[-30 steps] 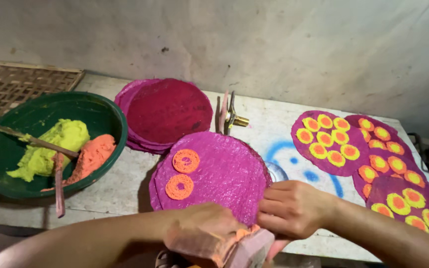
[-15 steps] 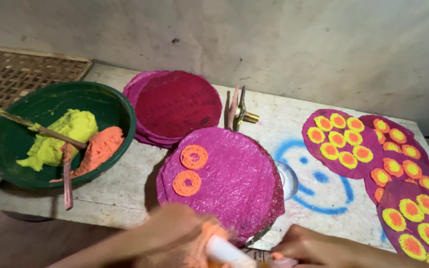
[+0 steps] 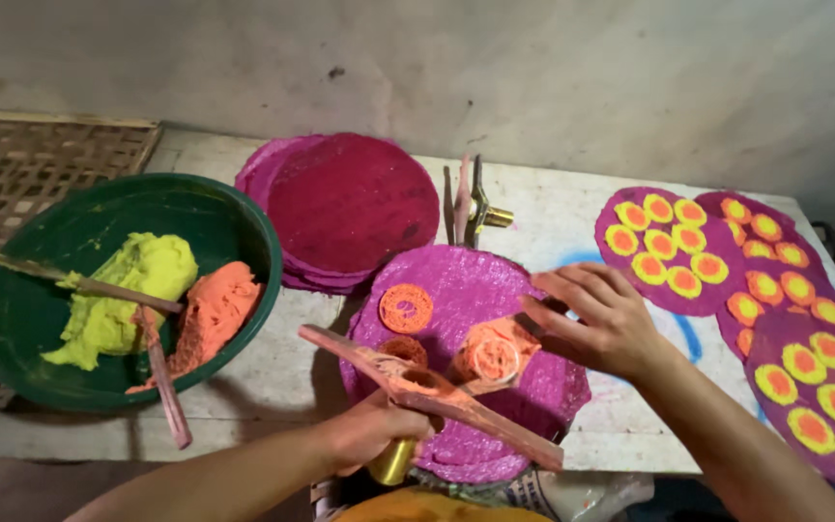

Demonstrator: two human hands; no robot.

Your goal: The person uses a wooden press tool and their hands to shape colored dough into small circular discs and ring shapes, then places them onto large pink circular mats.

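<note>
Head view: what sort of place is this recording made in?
Probably a small home food workshop: a rough painted worktable against a bare wall, a green bowl of yellow and orange dough, and round magenta discs topped with orange rings.

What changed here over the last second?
Both hands came up from the near edge. The left hand now holds a wooden press over the magenta disc; the right hand rests on the disc beside a fresh orange swirl. The green bowl, the disc stack and the decorated discs are unchanged.
</note>
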